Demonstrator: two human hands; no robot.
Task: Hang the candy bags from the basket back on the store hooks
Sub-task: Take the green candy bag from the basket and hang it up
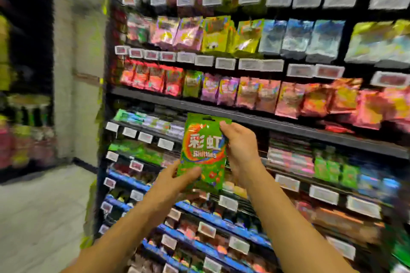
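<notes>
- Far left, a dim neighbouring rack (24,117) stands blurred; I make out what look like green and pink packs, nothing finer.
- Next to it runs a pale wall (73,73), and a light floor (33,217) stretches toward the near left.
- The left hand (177,178) comes up from the near side and pinches the lower left corner of the green candy bag (203,150), thumb on the front, fingers behind.
- The bag is held upright in the air in front of the shelving, level with the flat shelf (244,115) that runs across the middle; it is on no hook yet.
- The right hand (240,150) grips the bag's right edge, its fingers curled round near the top corner, beside the hanging hole.
- Above that shelf, rows of bags hang in red, pink and orange; one green bag on the hooks (192,83) of much the same green hangs among them, which I judge to be the likely spot for this one.
- So the task is midway at best: one bag is lifted and still to be hung. The basket is out of sight, so I cannot tell how many remain.
- To the right, the display carries on with silver and yellow-green packs high up, white price tags (224,63) along each rail, and lower trays of small goods, all smeared by motion.
</notes>
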